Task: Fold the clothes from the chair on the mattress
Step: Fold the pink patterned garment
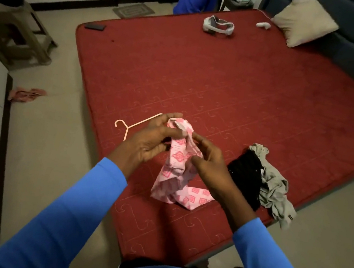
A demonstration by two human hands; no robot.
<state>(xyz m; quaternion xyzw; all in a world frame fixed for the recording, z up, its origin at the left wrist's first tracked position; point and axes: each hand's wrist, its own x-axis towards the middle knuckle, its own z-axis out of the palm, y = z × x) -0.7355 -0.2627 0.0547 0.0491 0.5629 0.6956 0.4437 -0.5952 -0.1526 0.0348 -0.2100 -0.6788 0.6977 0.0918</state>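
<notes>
Both hands are busy with one small thing. The left hand (149,138) has its fingers curled round the top of the thin pale pink cloth with darker pink squares (177,157). The right hand (211,162) pinches the same cloth a little lower, just beside the other hand. The top of the cloth is lifted up. Its bottom end lies bunched on the red patterned mattress (225,83), near the close edge.

I think this cloth is very light and soft. It looks floppy and will not keep a shape by itself, so it could slip into a heap again. It cannot break. The best places to hold it would be two corners or a straight edge, pulled apart so it hangs flat before it is laid down.

To the right lie a crumpled black garment (245,177) and a crumpled grey garment (276,189), touching each other. A thin pink plastic hanger (136,124) lies to the left, partly hidden by the left hand.
</notes>
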